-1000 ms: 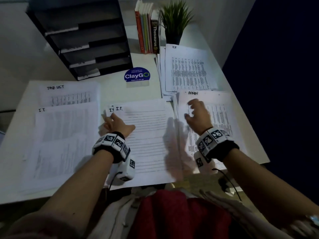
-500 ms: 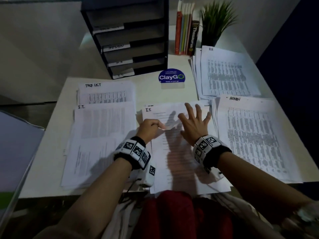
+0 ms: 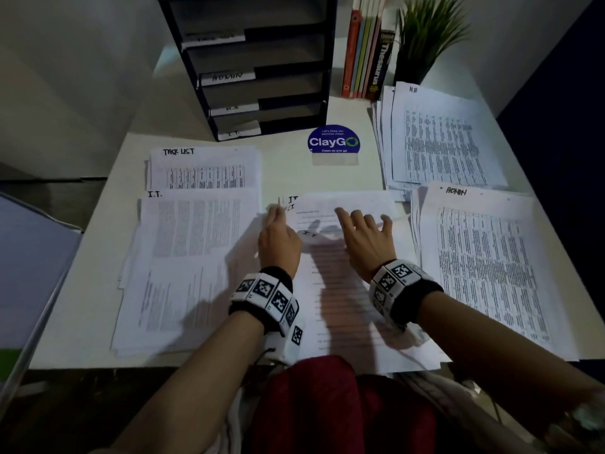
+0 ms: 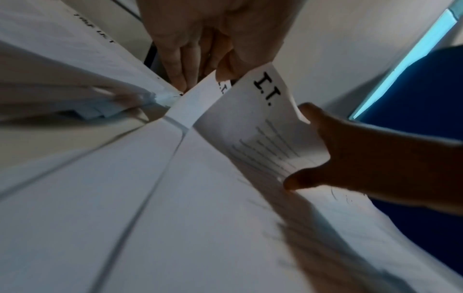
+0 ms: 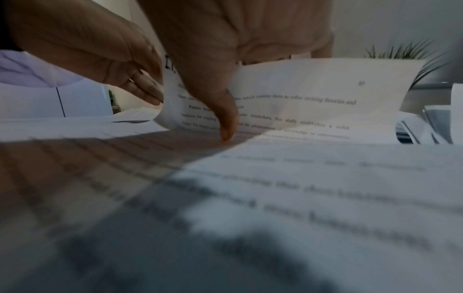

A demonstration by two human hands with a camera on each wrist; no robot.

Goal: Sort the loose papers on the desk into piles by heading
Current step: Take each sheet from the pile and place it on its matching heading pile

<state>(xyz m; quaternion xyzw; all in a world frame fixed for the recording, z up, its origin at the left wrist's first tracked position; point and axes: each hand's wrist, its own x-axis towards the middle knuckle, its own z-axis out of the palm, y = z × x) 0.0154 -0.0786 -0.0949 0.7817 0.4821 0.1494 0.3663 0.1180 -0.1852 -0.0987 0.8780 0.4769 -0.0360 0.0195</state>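
Observation:
The middle pile of I.T. papers (image 3: 343,306) lies in front of me on the white desk (image 3: 294,172). My right hand (image 3: 363,227) holds the top I.T. sheet (image 4: 270,123) by its far edge, bent back toward me, thumb on the printed face and fingers behind it. My left hand (image 3: 276,221) pinches the far left corner of the I.T. sheet underneath (image 4: 200,99) between thumb and straight fingers. Around them lie the sorted I.T. pile (image 3: 190,257), the Task List pile (image 3: 203,168), the H.R. pile (image 3: 438,139) and the Admin pile (image 3: 484,257).
A black stack of labelled trays (image 3: 262,70) stands at the back of the desk. Upright books (image 3: 366,54) and a potted plant (image 3: 425,34) are to its right. A blue ClayGo sticker (image 3: 333,142) sits mid-desk. A bluish panel (image 3: 29,257) borders the left side.
My right hand left the Admin pile, came to the middle pile and curled the top sheet's far edge back. My left hand went from a fist to fingers stretched at the corner.

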